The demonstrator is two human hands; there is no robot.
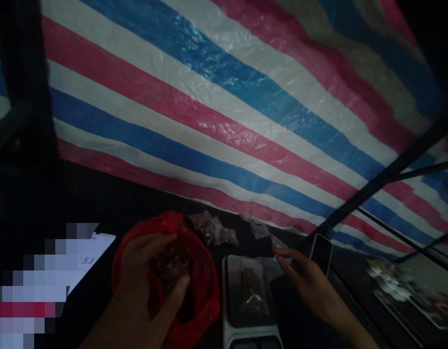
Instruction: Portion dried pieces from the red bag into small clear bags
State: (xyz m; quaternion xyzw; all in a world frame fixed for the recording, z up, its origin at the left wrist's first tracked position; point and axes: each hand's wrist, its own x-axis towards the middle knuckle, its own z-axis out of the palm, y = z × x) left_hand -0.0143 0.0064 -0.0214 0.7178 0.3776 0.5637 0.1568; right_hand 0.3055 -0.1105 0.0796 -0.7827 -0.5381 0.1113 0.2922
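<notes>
My left hand (147, 276) reaches into a red plastic bag (202, 291) and closes around a clump of brown material (173, 264) inside it. My right hand (304, 276) pinches the edge of a small clear plastic packet (253, 286) that lies on the platform of a small digital scale (238, 310). The packet holds a little of the same brown material. The scene is dim and the detail is hard to make out.
Several small filled clear packets (216, 230) lie on the dark table behind the scale. A phone (321, 252) leans at the right. A white display (95, 254) glows at the left. A red, white and blue striped tarp (224, 111) hangs behind.
</notes>
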